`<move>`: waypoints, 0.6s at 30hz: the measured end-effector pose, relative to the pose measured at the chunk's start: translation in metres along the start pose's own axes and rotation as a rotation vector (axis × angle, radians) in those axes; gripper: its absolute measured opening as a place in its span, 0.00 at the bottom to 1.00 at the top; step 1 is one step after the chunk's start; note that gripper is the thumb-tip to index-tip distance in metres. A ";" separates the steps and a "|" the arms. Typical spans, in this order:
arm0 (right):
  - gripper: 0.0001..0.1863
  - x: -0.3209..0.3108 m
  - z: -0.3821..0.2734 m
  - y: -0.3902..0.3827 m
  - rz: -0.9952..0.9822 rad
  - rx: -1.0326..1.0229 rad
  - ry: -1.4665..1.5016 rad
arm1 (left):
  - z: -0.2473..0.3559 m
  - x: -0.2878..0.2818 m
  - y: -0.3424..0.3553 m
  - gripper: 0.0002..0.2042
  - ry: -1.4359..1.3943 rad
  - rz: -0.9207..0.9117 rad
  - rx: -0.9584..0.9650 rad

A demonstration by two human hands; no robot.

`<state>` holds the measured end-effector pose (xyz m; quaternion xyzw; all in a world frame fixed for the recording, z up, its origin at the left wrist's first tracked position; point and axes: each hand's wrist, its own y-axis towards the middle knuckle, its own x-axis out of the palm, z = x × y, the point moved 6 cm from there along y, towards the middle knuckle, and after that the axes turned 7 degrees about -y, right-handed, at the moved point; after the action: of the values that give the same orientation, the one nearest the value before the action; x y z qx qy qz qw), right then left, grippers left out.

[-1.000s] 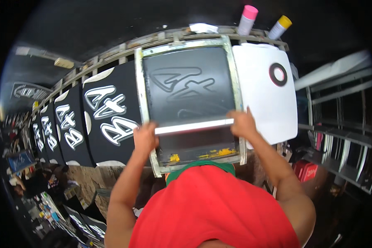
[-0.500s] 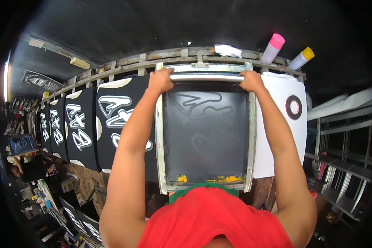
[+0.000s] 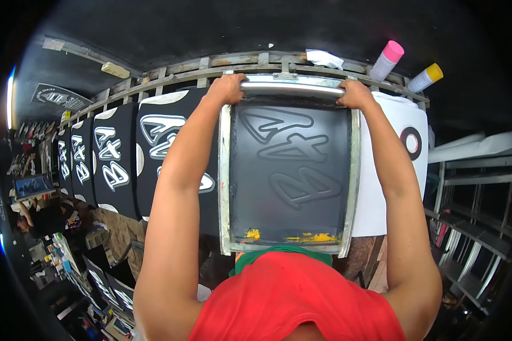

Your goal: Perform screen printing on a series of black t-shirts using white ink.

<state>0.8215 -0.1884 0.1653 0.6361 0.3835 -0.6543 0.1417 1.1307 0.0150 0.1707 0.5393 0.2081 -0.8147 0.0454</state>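
A screen-printing frame [image 3: 224,187] with pale, ink-stained sides and a dark grey mesh [image 3: 250,210] lies in front of me. Faint slanted lettering outlines show through the mesh, and yellow smears mark its near end. Across the frame's far end is a silver squeegee [image 3: 293,86]. My left hand [image 3: 227,90] is closed around its left end, my right hand [image 3: 356,95] around its right end. The squeegee's blade is hidden from here. To the left lie several black printed panels [image 3: 112,153] with white lettering; to the right is a white panel [image 3: 384,199].
Behind the frame runs a wooden rail [image 3: 202,71]. A pink-capped can [image 3: 385,61] and a yellow-capped can [image 3: 425,78] stand there near a crumpled white cloth [image 3: 324,59]. A tape roll [image 3: 411,142] lies on the white panel. Metal racks [image 3: 475,207] stand right; another person [image 3: 45,219] is far left.
Both hands have moved the squeegee slightly farther away, closer to the frame's far bar. The lettering outlines on the mesh show more fully now. The whole view has shifted a little.
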 end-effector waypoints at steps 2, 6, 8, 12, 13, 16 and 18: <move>0.25 0.003 0.001 0.003 -0.030 -0.016 -0.010 | -0.001 0.003 0.003 0.24 0.044 0.001 0.022; 0.21 0.013 0.007 0.011 -0.038 -0.046 -0.121 | 0.007 0.014 0.011 0.23 0.090 -0.041 0.101; 0.20 0.014 0.000 0.010 -0.003 -0.027 -0.143 | 0.002 0.013 0.005 0.20 0.140 0.017 0.055; 0.19 0.024 0.000 -0.013 -0.015 0.016 -0.043 | 0.001 0.027 -0.014 0.15 0.235 0.048 0.096; 0.18 0.027 -0.003 -0.025 -0.005 0.016 -0.046 | 0.002 0.032 -0.024 0.14 0.196 0.051 0.086; 0.21 0.047 -0.011 -0.074 0.103 0.007 -0.033 | 0.002 0.052 -0.072 0.13 0.112 0.136 0.154; 0.22 0.070 -0.015 -0.124 0.099 -0.004 -0.006 | 0.012 0.071 -0.121 0.15 0.108 0.081 0.173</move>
<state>0.7385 -0.0748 0.1412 0.6520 0.3522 -0.6478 0.1764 1.0545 0.1309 0.1459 0.5922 0.1172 -0.7969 0.0201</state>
